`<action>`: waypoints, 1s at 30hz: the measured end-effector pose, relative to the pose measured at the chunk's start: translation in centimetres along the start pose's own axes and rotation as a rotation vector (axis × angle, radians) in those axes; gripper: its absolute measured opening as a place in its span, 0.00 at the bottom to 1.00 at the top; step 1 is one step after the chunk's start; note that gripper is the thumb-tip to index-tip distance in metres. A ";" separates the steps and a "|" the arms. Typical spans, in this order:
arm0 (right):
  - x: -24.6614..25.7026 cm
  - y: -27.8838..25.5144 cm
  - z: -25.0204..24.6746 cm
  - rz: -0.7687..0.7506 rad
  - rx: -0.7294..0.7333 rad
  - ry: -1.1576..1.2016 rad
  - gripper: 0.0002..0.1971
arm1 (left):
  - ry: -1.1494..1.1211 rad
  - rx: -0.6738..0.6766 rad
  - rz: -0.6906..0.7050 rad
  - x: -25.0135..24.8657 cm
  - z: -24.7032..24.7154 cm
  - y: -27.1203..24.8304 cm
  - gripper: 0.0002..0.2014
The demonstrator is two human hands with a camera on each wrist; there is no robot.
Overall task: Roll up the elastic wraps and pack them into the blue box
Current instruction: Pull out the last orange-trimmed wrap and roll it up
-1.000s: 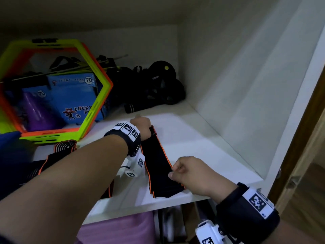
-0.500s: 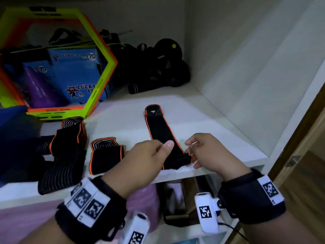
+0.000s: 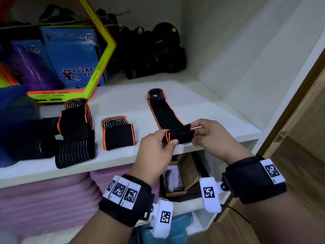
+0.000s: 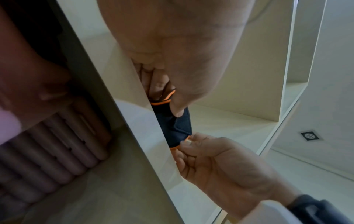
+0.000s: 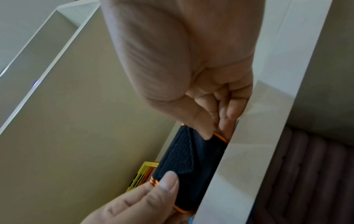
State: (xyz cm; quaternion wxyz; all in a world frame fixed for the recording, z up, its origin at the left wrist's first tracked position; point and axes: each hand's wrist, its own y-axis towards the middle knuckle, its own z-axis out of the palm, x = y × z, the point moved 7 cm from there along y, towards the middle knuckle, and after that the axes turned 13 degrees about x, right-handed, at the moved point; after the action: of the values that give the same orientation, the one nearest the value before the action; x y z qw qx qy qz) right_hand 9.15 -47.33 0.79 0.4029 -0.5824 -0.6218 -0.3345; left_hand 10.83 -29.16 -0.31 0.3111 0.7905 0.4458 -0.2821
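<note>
Both hands pinch the wrap (image 3: 179,134) at the shelf's (image 3: 123,155) front edge: the left hand (image 3: 158,148) at the folded end's left side, the right hand (image 3: 209,136) at its right. Its far end lies flat on the shelf.

Both hands (image 4: 191,68) on folded wrap (image 4: 176,122)

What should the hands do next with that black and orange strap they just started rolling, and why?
Probably keep turning the roll forward, away from the shelf edge. The left hand and right hand pinch the two ends of a short roll at the near end of the elastic wrap, but most of it lies flat on the shelf, unrolled.
</note>
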 end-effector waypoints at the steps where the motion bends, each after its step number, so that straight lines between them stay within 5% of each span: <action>1: 0.1 0.0 0.2 -0.008 0.003 -0.019 0.16 | -0.012 -0.009 0.008 0.0 0.0 0.0 0.08; 8: 0.5 -0.3 -0.1 -0.075 -0.008 -0.101 0.07 | -0.123 0.014 -0.014 0.8 0.2 0.0 0.08; 14: -0.1 0.0 0.0 -0.168 0.052 -0.236 0.04 | -0.069 0.053 -0.031 0.8 0.3 0.4 0.21; 22: 0.6 1.0 -0.3 -0.232 0.104 -0.422 0.24 | -0.168 -0.070 -0.103 1.3 0.0 1.0 0.09; 30: 0.0 2.0 -0.8 -0.114 0.012 -0.434 0.20 | 0.042 -0.115 -0.109 0.5 -0.2 1.7 0.06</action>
State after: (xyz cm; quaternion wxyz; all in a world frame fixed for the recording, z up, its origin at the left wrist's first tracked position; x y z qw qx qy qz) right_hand 11.24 -47.84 1.00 0.2435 -0.6022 -0.7277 -0.2200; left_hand 12.58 -29.40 -0.11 0.3308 0.7518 0.5098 -0.2561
